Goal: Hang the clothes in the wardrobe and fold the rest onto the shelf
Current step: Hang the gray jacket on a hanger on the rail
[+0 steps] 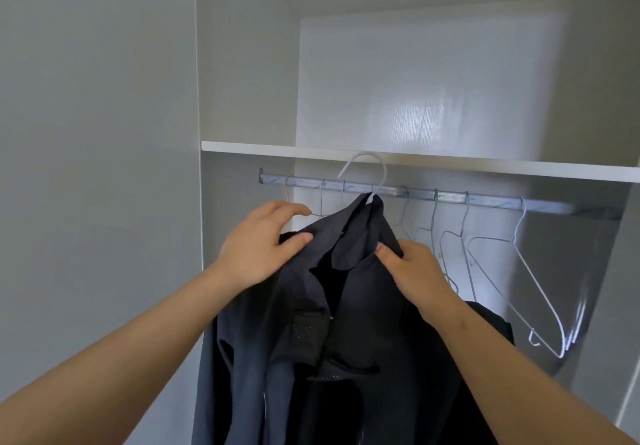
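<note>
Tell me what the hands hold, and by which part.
The left hand and right hand grip the dark shirt at its two shoulders.

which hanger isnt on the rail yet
The hanger inside the dark jacket: its white hook is raised above the rail, in front of the shelf edge. The other hangers hang bare from the rail.

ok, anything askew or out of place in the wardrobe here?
Nothing looks damaged. The dark shirt is not hung: its hanger hook sits up level with the shelf edge, above the rail, while the left hand and right hand hold it. The empty wire hangers on the right hang tilted, not straight.
</note>
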